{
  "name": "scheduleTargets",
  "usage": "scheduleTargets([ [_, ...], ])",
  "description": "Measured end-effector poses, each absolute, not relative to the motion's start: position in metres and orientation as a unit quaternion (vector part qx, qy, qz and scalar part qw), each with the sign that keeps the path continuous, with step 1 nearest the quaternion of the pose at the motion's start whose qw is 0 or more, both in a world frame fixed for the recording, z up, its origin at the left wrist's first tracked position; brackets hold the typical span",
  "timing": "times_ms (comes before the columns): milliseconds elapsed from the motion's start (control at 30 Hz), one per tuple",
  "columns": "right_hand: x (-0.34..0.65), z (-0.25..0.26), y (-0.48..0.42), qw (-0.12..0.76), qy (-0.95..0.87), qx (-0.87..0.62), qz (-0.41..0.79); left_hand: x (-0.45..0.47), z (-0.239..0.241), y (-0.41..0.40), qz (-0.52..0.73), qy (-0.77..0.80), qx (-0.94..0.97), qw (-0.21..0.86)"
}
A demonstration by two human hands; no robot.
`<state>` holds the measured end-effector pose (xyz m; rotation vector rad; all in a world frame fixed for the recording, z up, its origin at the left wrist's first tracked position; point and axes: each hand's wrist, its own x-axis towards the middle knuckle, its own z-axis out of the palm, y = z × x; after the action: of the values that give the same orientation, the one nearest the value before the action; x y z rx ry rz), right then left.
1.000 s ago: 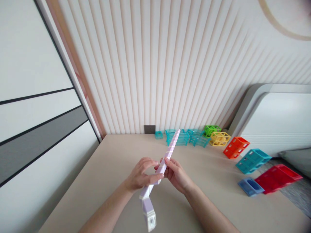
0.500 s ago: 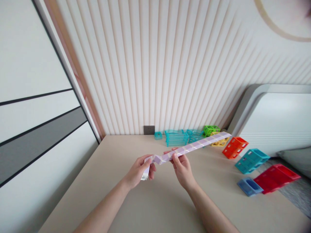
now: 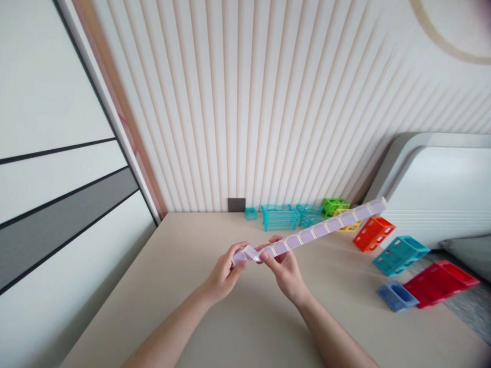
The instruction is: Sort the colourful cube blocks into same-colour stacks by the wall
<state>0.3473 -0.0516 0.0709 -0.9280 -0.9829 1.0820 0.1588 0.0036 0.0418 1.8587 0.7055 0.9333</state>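
While its short, bent end is clasped between the thumb and fingers of the left hand (image 3: 223,274), a jointed lilac-and-white strip (image 3: 315,232) is gripped just past the bend by the right hand (image 3: 286,274), with the right thumb pressed on the near face. The strip is held up over a beige table (image 3: 172,278), its long straight part pointed up and to the right, so that a yellow crate (image 3: 353,225) is partly hidden behind it. Beside that crate, a green crate (image 3: 335,206) is seen near the wall (image 3: 230,102), which is covered in pale vertical ribs. Along the wall's foot, clear turquoise racks (image 3: 281,219) and a small turquoise piece (image 3: 250,213) are set near a dark socket (image 3: 236,205). Down the table's right side, an orange crate (image 3: 374,233), a teal crate (image 3: 401,254), a blue bin (image 3: 397,297) and a red crate (image 3: 441,283) are placed. Beyond them, a pale headboard (image 3: 441,176) is seen.
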Motion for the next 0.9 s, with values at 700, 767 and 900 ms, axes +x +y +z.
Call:
scheduleTargets([
  [700,0.364,0.070,-0.057,0.558,-0.556,-0.356,0.503,0.143,0.069,0.006,0.042,0.193,0.528,0.826],
  [767,0.366,0.070,-0.059,0.533,-0.576,-0.348,0.513,0.141,0.067,0.008,-0.007,0.191,0.528,0.828],
  [900,0.368,0.073,-0.062,0.475,-0.622,-0.327,0.530,0.138,0.062,0.012,-0.092,0.184,0.541,0.815],
])
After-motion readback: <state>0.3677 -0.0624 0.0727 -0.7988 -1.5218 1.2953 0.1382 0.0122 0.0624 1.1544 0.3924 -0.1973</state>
